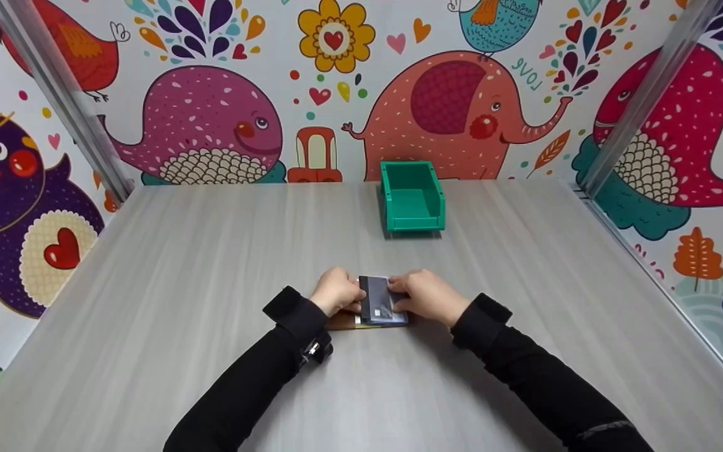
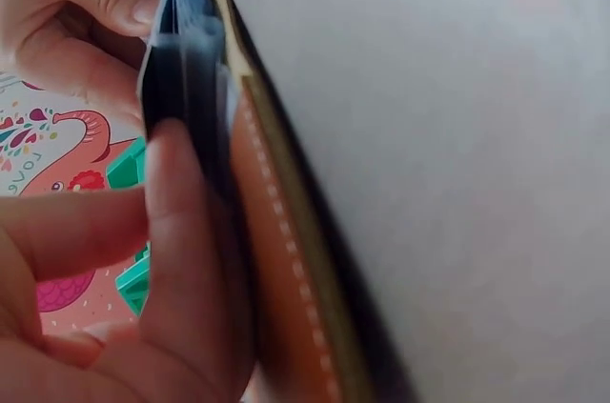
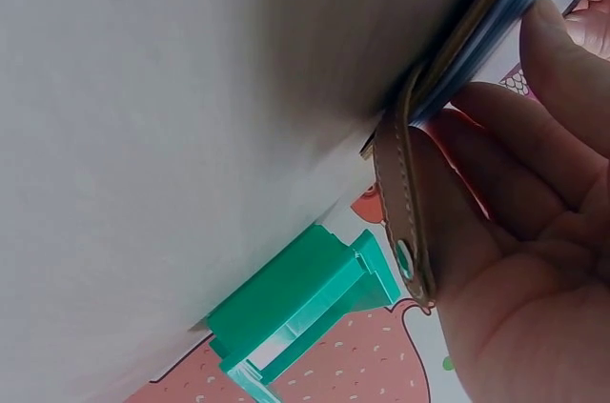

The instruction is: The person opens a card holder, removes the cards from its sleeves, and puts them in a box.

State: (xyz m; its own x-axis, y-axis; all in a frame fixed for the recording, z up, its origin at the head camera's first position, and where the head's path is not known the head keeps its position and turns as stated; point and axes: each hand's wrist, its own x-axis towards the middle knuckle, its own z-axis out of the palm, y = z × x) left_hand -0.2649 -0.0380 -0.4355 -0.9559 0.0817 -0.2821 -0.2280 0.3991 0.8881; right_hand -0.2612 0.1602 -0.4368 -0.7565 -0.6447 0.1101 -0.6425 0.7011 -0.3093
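Note:
A brown leather card holder (image 1: 341,322) lies opened on the table, its clear plastic sleeves (image 2: 203,65) stacked between the two hands. On top shows a dark card (image 1: 376,301) with a small pale square near its lower edge. My left hand (image 1: 337,291) grips the left side of the stack, thumb along the sleeve edges. From the right, my right hand (image 1: 432,296) pinches the card and sleeves at their right edge. White stitching runs along the leather in the left wrist view. A strap (image 3: 398,198) with a metal snap hangs beside the right hand's fingers.
A green open-front plastic bin (image 1: 413,199) stands at the back of the table, right of centre. Behind it rises a wall (image 1: 330,103) printed with cartoon animals. Metal posts (image 1: 63,100) mark the table's far corners.

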